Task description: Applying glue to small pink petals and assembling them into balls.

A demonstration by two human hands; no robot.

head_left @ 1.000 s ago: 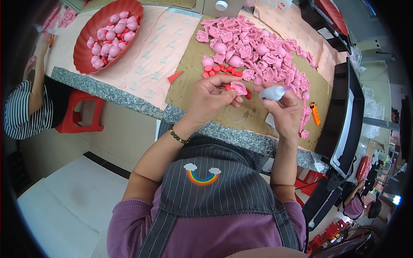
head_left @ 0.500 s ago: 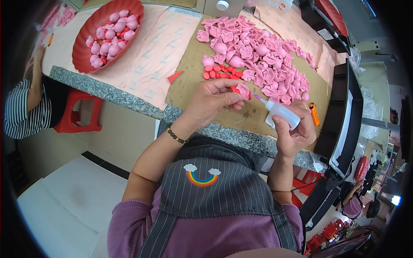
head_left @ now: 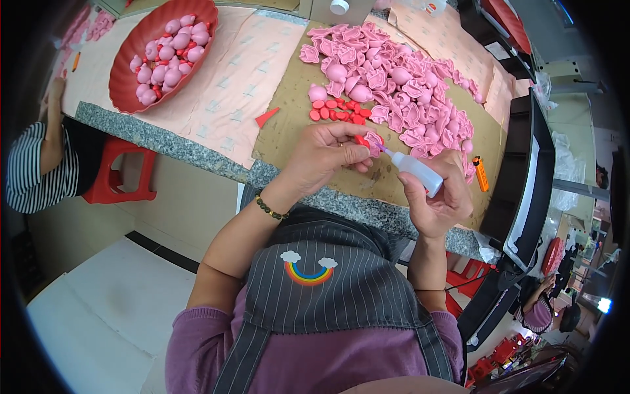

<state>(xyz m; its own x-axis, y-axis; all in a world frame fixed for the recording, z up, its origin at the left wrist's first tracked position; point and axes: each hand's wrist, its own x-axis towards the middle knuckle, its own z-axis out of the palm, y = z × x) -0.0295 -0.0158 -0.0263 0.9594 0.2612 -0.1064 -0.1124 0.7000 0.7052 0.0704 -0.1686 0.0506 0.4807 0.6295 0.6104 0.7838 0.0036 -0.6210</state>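
Between its thumb and fingers my left hand [head_left: 328, 152] pinches a small pink molded piece [head_left: 374, 143] with a red part [head_left: 361, 140] against it. My right hand [head_left: 443, 197] is wrapped round a translucent squeeze bottle [head_left: 420, 173], tilted so that its thin purple nozzle tip meets the pink piece. Just beyond my left hand lie several small red oval pieces [head_left: 323, 114] on the brown board [head_left: 289, 134]. A big heap of pink molded pieces [head_left: 407, 85], some hollow and some rounded, spreads over the board's far side.
A red scalloped bowl [head_left: 121, 82] of pink and red pieces stands at the left. A red pointed scrap [head_left: 267, 117] lies near the board. An orange lighter [head_left: 481, 174] sits by a black tray [head_left: 522, 177] at right. Another person's striped sleeve [head_left: 33, 164] shows far left.
My right hand has moved left with the squeeze bottle, bringing its tip onto the pink piece. That piece has turned slightly in my left hand, which stays in place.
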